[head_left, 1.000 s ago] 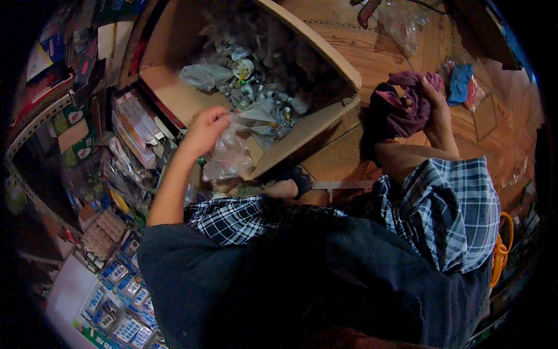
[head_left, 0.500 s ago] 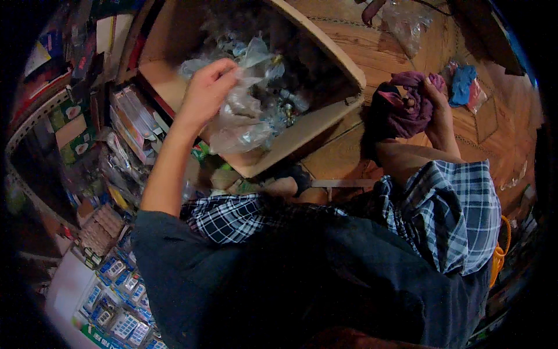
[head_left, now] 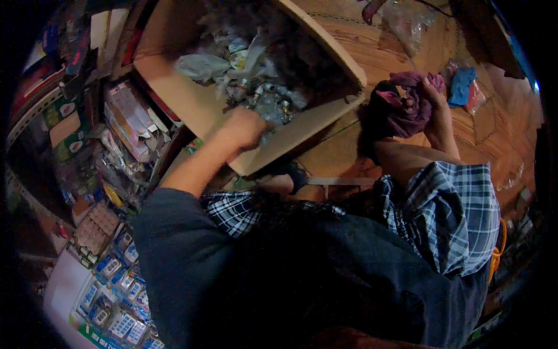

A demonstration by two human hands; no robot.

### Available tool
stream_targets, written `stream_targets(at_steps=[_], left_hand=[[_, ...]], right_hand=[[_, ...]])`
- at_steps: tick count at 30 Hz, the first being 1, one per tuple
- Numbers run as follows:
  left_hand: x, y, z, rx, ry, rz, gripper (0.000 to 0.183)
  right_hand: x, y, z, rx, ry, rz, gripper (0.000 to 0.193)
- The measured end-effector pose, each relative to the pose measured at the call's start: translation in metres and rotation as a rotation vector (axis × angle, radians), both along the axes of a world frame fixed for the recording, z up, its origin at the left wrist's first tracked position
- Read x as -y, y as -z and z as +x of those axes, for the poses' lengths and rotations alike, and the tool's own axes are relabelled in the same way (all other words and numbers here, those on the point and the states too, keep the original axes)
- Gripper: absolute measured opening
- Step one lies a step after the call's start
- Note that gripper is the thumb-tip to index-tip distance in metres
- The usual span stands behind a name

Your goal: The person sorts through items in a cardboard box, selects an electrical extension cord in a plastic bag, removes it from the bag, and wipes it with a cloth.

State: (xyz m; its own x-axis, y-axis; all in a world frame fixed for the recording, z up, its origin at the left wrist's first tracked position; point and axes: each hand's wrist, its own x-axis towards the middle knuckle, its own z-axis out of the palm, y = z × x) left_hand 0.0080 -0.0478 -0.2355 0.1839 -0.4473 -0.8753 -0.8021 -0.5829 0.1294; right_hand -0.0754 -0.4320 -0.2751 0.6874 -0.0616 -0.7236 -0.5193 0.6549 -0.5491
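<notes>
My left hand is inside the near part of a large cardboard box, slightly blurred. Its fingers are curled down among metal fittings and clear plastic bags, and whatever they grip is hidden. A crumpled clear plastic bag lies in the box, farther in and to the left. On the right, my right hand is closed around a bunched purple cloth, held over my knee. Dark shadow hides the far inside of the box.
Small blue and red packets and a clear bag lie on the wooden-patterned floor. To my left stand a box of long cartons and a pile of blue-and-white blister packs.
My left hand has come down and right, deeper into the box. The clear plastic bag it held now lies at the left in the box. My right hand and the cloth have barely moved.
</notes>
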Motion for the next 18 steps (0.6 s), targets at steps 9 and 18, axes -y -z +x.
stream_targets(at_steps=[9,18], left_hand=[[-0.036,-0.016,0.020,-0.008,-0.951,-0.187,0.019],[-0.077,-0.094,0.029,-0.267,-2.201,-0.483,0.022]], right_hand=[[0.006,0.000,-0.005,0.075,0.021,0.013,0.027],[0.000,-0.006,-0.001,0.099,0.025,0.102,0.030]])
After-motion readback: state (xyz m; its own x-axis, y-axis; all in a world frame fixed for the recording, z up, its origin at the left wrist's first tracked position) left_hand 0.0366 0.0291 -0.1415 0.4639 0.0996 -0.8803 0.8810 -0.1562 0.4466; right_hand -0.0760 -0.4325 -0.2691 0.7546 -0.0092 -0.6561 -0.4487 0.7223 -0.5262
